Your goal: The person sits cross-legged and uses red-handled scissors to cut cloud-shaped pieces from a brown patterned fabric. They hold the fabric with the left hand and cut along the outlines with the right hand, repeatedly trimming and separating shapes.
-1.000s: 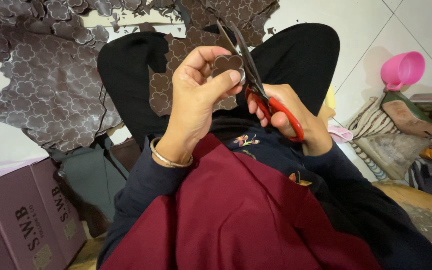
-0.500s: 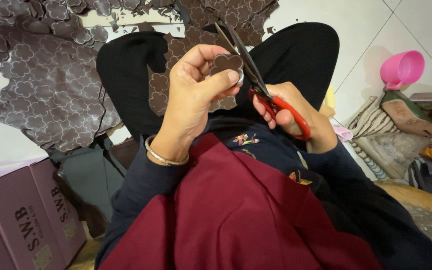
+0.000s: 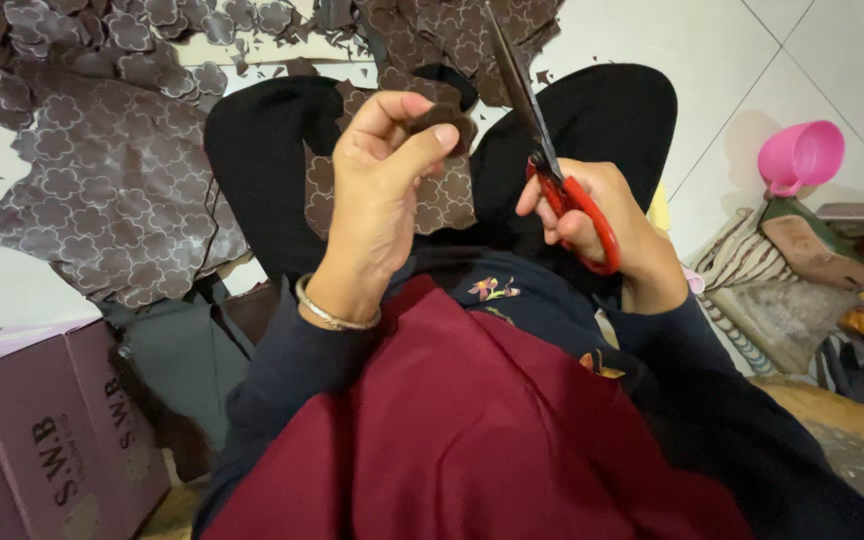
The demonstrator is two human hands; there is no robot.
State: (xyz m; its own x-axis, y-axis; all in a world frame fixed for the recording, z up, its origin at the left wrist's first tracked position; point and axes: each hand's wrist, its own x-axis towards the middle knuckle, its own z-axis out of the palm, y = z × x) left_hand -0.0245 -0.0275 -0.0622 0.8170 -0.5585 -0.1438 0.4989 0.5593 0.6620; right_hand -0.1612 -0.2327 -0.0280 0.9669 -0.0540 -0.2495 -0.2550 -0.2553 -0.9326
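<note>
My left hand (image 3: 377, 190) pinches a small dark brown cut-out piece (image 3: 442, 118) between thumb and forefinger, held above my lap. A thin bangle circles that wrist. My right hand (image 3: 602, 225) grips red-handled scissors (image 3: 552, 175); their long dark blades point up and away, just right of the piece and apart from it. A patterned brown sheet piece (image 3: 432, 195) with flower outlines lies on my black-trousered lap under both hands. A dark red cloth (image 3: 472, 430) covers my front.
A large brown sheet (image 3: 112, 190) with flower-shaped cut-outs and scraps spreads over the white tiled floor at left and top. A purple cardboard box (image 3: 32, 440) stands at lower left. A pink plastic cup (image 3: 802, 155), a sandal and folded cloths lie at right.
The scissors have drawn away from the piece to the right, and my left hand has lifted the small piece free, turning it slightly toward me.
</note>
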